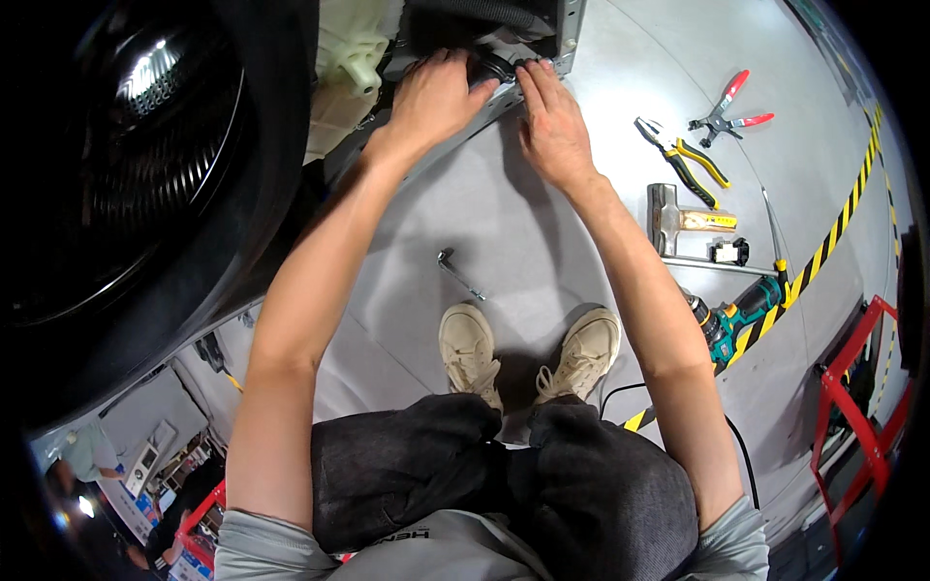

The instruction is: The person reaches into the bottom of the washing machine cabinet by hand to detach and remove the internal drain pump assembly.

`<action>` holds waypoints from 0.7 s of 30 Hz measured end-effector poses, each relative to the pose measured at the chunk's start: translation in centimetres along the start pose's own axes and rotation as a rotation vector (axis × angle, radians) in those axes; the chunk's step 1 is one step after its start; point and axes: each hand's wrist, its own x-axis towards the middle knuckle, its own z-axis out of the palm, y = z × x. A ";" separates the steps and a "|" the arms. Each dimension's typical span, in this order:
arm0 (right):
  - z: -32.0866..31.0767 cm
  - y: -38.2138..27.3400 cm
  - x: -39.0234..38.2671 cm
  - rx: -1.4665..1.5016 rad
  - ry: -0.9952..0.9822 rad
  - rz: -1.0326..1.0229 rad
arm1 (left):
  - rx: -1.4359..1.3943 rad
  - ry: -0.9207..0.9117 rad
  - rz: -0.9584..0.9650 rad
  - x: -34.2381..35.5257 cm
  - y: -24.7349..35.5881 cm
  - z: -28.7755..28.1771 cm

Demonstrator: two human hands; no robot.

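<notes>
A black, ribbed round part [495,68] lies between my hands in the open front of the vehicle, by a perforated metal frame [572,27]. My left hand [433,97] comes at it from the left, its fingers curled over the far side and its thumb reaching to the part. Those fingertips are partly hidden among the dark parts. On the right side, my right hand [555,121] has its fingers close together and bent over the part's right end at the frame's lower bar. What lies under these fingers is covered.
A small ratchet wrench [459,273] lies between my shoes [467,347] and the frame. To the right are red-handled pliers [722,121], yellow-black pliers [683,160], a hammer [668,221] and a green cordless drill [741,315]. A red metal stand [857,407] is at the far right.
</notes>
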 end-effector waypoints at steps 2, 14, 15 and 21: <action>-0.4 0.1 -0.2 0.025 -0.010 0.010 | 0.038 -0.209 -0.030 1.7 -0.4 0.4; -10.1 14.0 -9.8 -0.411 -0.144 0.444 | -0.131 -0.387 -0.031 4.5 -2.7 2.8; -10.7 15.0 -10.8 -0.413 -0.184 0.494 | -0.067 -0.330 -0.027 4.2 -2.4 3.0; -11.5 16.9 -11.4 -0.418 -0.297 0.431 | -0.153 -0.313 -0.145 5.2 -4.7 2.6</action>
